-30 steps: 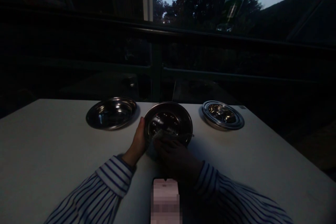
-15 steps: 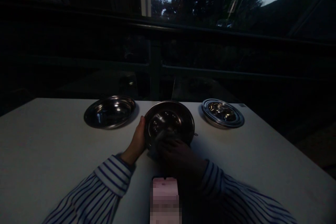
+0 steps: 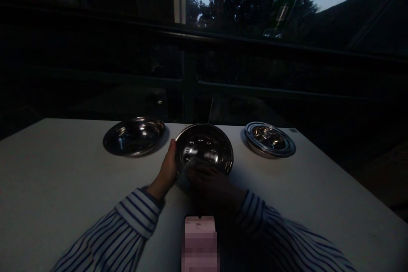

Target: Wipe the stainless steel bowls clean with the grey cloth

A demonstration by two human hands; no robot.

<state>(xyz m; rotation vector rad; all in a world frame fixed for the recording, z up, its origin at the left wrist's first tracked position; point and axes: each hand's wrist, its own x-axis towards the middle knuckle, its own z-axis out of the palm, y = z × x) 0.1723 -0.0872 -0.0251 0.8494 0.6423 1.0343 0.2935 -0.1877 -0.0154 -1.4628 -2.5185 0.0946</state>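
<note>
A shiny metal bowl (image 3: pixel 204 142) is tilted toward me at the middle of the white table (image 3: pixel 95 191). My left hand (image 3: pixel 165 172) grips its left rim, thumb up along the side and the other fingers hidden behind it. A greyish cloth (image 3: pixel 185 180) is bunched under my right hand (image 3: pixel 212 185), which presses it against the near inner side of the bowl. Dim light hides most of the right fingers.
A wide metal bowl (image 3: pixel 134 137) rests to the left, and several nested metal bowls (image 3: pixel 270 139) to the right. A phone (image 3: pixel 200 242) lies at the near edge. Behind the table are dark windows; a plastic bottle (image 3: pixel 283 6) shows at upper right.
My right hand has shifted slightly left with the cloth along the near side of the bowl. The bowl has turned a little, and its reflections have changed. My left hand keeps its hold.
</note>
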